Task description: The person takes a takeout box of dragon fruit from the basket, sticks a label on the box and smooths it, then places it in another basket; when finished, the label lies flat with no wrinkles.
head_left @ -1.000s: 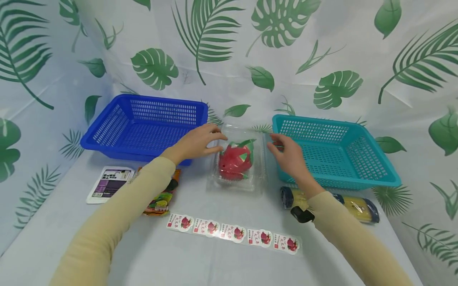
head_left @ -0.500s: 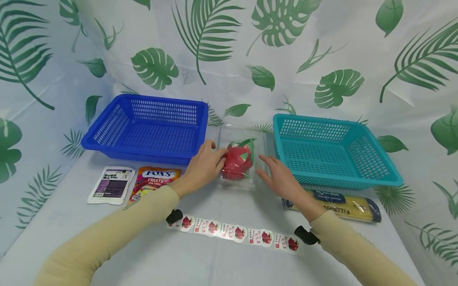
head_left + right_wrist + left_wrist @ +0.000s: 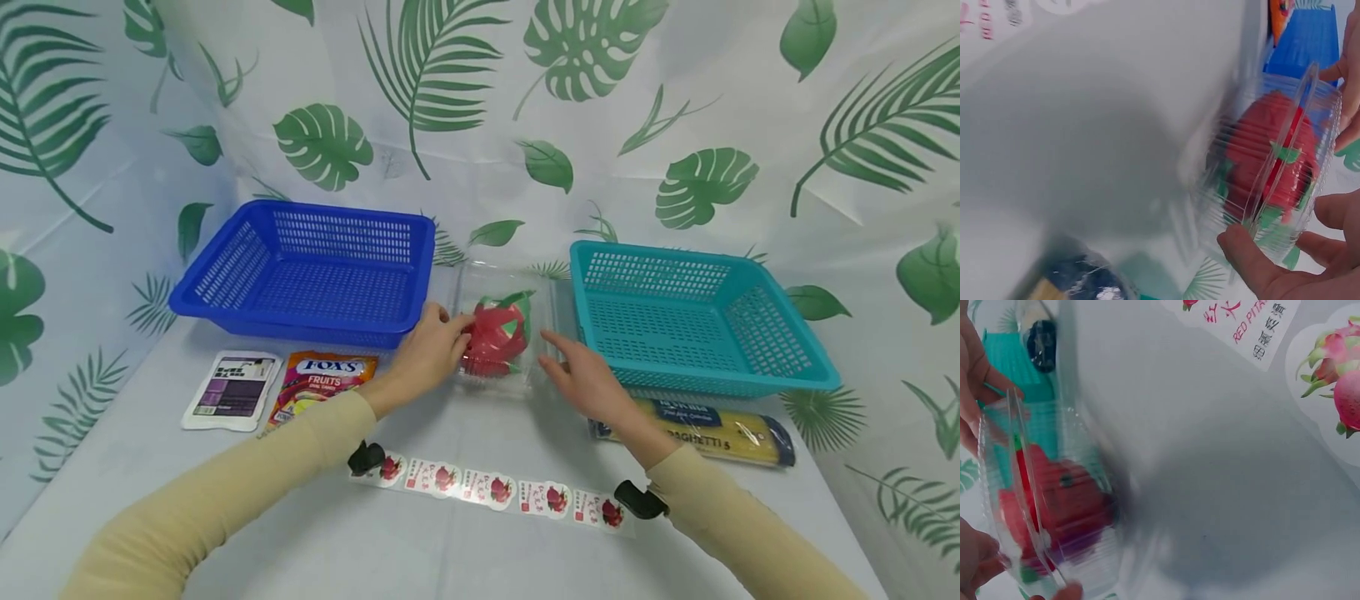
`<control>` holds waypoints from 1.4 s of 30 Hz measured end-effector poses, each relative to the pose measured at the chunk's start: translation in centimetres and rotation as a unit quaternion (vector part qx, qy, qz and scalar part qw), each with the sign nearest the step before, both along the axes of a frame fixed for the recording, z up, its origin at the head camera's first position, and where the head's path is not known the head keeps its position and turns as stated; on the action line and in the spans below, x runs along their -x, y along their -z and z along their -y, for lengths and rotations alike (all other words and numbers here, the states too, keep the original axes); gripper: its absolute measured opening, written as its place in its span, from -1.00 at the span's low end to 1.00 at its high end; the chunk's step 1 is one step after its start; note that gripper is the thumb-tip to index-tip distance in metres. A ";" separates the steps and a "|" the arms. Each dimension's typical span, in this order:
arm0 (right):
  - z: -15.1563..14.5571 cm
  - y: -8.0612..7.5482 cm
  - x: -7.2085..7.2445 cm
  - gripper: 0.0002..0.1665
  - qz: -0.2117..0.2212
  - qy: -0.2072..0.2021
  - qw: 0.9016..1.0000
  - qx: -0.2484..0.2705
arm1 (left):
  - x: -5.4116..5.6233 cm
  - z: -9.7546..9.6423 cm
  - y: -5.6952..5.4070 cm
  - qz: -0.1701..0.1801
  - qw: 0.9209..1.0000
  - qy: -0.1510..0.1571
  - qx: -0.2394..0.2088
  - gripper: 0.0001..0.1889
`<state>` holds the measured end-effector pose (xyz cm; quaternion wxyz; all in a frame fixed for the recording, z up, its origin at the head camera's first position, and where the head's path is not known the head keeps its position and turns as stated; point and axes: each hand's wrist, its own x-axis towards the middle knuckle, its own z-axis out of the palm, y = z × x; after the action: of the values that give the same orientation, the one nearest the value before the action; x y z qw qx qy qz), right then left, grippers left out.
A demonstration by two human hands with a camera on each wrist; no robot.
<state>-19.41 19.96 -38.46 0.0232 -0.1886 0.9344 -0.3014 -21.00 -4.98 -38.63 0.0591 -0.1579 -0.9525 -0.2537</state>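
Note:
A clear plastic clamshell box rests on the table between the two hands. Inside it lies a red and green dragon fruit, seen through the plastic in every view. The left hand grips the box's left side with thumb and fingers. On the opposite side, the right hand holds the rim, thumb and fingers apart around its edge in the right wrist view. Both halves of the box stand close together along the seam. A strip of dragon fruit stickers lies in front of the box.
Behind the left arm stands a blue basket, with a teal basket on the right. A white-and-purple packet and a Fox's candy bag lie at left. A spaghetti pack lies before the teal basket. A leaf-patterned sheet hangs behind.
Both hands have come down and closer in from beside the box to its sides and now hold it. In the last half second they have barely moved.

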 end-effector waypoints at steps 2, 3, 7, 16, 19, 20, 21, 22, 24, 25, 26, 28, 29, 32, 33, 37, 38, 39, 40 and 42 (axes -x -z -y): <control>-0.3 0.2 -0.4 -0.43 0.002 -0.003 1.000 0.009 | -0.3 -0.1 -0.2 -0.032 0.999 0.008 0.031 -0.65; -0.6 0.2 -0.6 -0.43 0.003 -0.002 1.000 0.012 | -0.6 -0.2 -0.2 -0.058 0.997 0.018 0.044 -0.66; -1.7 0.1 -2.6 -0.43 0.005 0.003 1.000 0.031 | -2.1 -0.9 -0.2 -0.177 0.978 0.109 0.030 -0.70; -5.0 1.2 -8.4 -0.59 0.010 0.059 0.998 0.014 | -6.9 -4.0 3.1 -0.124 0.932 0.341 -0.013 -0.68; -6.1 2.1 -10.5 -0.65 0.058 0.093 0.994 -0.016 | -7.9 -4.6 4.3 -0.056 0.930 0.363 0.005 -0.66; -6.5 2.3 -11.1 -0.66 0.076 0.104 0.991 -0.025 | -8.1 -4.9 4.6 -0.042 0.929 0.368 0.011 -0.66; -6.9 2.5 -11.7 -0.67 0.096 0.116 0.988 -0.035 | -8.3 -5.1 4.9 -0.033 0.927 0.373 0.017 -0.66; -7.3 2.7 -12.2 -0.67 0.116 0.128 0.984 -0.047 | -8.3 -5.3 5.1 -0.024 0.926 0.377 0.020 -0.66; -8.1 3.0 -13.0 -0.65 0.152 0.151 0.975 -0.065 | -8.3 -5.8 5.5 -0.016 0.923 0.384 0.026 -0.66; -8.5 3.2 -13.3 -0.62 0.168 0.161 0.970 -0.071 | -8.3 -6.1 5.6 -0.015 0.921 0.388 0.028 -0.67; -8.8 3.4 -13.5 -0.60 0.181 0.170 0.966 -0.077 | -8.2 -6.3 5.6 -0.011 0.920 0.391 0.028 -0.67; -9.2 3.7 -13.7 -0.54 0.203 0.185 0.958 -0.081 | -8.1 -6.9 5.5 0.000 0.918 0.396 0.031 -0.68; -9.3 3.9 -13.8 -0.51 0.210 0.188 0.956 -0.079 | -8.0 -7.3 5.5 0.006 0.916 0.399 0.035 -0.68; -9.3 4.4 -13.9 -0.46 0.219 0.189 0.955 -0.070 | -7.7 -8.5 5.2 0.036 0.911 0.408 0.050 -0.67; -9.2 4.5 -13.9 -0.46 0.218 0.187 0.956 -0.068 | -7.6 -8.9 5.2 0.044 0.909 0.411 0.058 -0.67; -8.9 4.7 -13.8 -0.49 0.200 0.179 0.960 -0.077 | -7.5 -10.1 5.2 0.059 0.899 0.425 0.093 -0.67; -8.8 4.8 -13.8 -0.50 0.196 0.177 0.961 -0.080 | -7.4 -10.3 5.3 0.062 0.897 0.426 0.098 -0.68; -8.8 4.8 -13.8 -0.51 0.193 0.175 0.962 -0.082 | -7.4 -10.4 5.4 0.063 0.896 0.427 0.102 -0.69; -8.7 4.8 -13.7 -0.51 0.191 0.173 0.963 -0.084 | -7.4 -10.5 5.5 0.065 0.896 0.426 0.103 -0.69; -8.6 4.8 -13.7 -0.55 0.186 0.170 0.964 -0.089 | -7.4 -10.6 5.7 0.072 0.898 0.423 0.096 -0.71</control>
<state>-5.71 28.58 -43.25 0.1618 0.0354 0.9548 -0.2467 -13.62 5.66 -44.34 -0.1383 -0.5322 -0.8171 -0.1731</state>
